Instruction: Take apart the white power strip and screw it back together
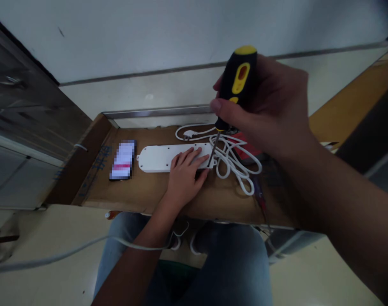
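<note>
Cardboard-covered tabletop [143,197], brown, its far side bounded by a metal edge strip [155,112] below a pale wall [181,38], its near edge directly above the person's jeans [232,272]. White power strip [158,158] lying flat mid-surface, with open cardboard in front. Left hand [186,174] open, fingers spread, pressing on the strip, gripping nothing. Right hand [264,106] closed around a black-and-yellow screwdriver [238,80], raised above the surface, the shaft angled down to the strip's right end. White cable [232,159] looped just right of the strip, over a red object [241,142]; plug [188,134] behind it. Pixelated phone [123,160] lying left of the strip, just apart, near the left edge.
</note>
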{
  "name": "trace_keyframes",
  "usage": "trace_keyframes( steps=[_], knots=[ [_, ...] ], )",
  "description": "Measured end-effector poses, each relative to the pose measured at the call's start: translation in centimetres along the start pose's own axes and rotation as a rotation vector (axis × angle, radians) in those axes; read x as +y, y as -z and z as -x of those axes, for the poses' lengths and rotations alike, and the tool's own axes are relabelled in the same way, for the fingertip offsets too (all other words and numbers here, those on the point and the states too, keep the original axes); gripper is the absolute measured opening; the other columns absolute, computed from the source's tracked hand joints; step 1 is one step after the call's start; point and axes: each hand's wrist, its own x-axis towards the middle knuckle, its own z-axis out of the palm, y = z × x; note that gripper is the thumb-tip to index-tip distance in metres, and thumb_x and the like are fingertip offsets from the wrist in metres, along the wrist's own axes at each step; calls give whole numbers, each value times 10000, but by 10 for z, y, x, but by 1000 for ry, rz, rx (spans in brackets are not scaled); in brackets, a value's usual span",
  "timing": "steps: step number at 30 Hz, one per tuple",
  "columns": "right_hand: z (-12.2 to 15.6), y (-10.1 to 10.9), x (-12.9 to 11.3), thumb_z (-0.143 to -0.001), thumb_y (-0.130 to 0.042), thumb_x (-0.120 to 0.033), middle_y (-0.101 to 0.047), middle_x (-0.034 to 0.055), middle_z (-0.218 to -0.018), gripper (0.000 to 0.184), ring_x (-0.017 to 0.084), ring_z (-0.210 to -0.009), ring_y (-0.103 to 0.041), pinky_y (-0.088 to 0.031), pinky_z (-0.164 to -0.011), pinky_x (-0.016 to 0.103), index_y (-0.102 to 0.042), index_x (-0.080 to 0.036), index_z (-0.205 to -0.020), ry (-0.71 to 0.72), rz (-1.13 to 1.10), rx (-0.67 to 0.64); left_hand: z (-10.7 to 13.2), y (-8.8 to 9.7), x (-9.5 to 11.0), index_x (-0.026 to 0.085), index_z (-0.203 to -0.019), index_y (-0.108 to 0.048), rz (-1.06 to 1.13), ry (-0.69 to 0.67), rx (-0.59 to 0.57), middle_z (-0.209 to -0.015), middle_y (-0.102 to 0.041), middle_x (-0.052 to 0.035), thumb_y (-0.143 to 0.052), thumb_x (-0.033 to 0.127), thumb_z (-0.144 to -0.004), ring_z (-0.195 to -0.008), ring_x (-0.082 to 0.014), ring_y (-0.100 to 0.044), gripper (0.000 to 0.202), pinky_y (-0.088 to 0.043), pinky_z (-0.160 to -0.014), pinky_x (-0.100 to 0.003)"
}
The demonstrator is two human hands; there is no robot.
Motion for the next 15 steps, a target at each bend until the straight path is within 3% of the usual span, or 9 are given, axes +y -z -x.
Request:
trace_keyframes(
  steps=[5, 15],
  knots=[
    [0, 0, 0, -837, -757, -255, -698, -34, -923, 225, 12, -788, -627, -504, -723, 156, -708, -144, -1026, -18, -61, 4, 0, 0, 0, 309, -1398, -667, 1, 5, -5, -1599, -587, -9, -624, 382, -1040, -1518, -245, -492, 367, -351, -1254, -490],
    [-2, 1, -3, -841, -743, -243, -693, -36, -878, 191, 17, -725, -622, -505, -690, 172, -713, -148, -1003, 3, -28, 43, 1, -1, -2, 313, -1408, -656, -8, 2, -11, -1609, -576, 9, -624, 383, -1039, -1520, -240, -487, 377, -344, -1253, -481]
  ],
)
